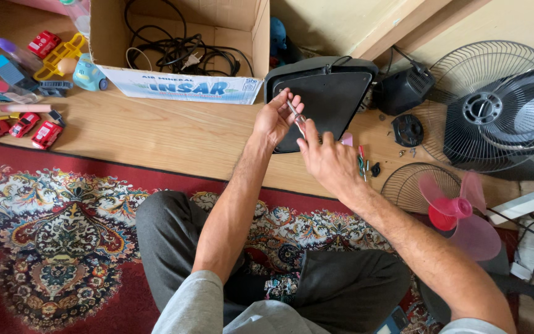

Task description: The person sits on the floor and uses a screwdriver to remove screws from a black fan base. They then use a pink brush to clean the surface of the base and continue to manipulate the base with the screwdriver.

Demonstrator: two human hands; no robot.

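Note:
My left hand (274, 117) and my right hand (327, 161) meet over a black fan base (329, 93) lying on the wooden floor. Between the fingers of both hands is a thin metal tool (296, 117), held at an angle just above the base's flat underside. I cannot tell exactly what its tip touches. To the right of my right hand lie small screwdrivers (362, 164) with red and green handles.
An open cardboard box (180, 86) with black cables stands behind to the left. Toy cars (26, 127) and plastic toys lie far left. A pink fan blade (458, 210), wire fan guards (495, 105), a black motor housing (403, 89) and a round black cap (408, 130) lie right. A patterned red rug (57, 241) is under my legs.

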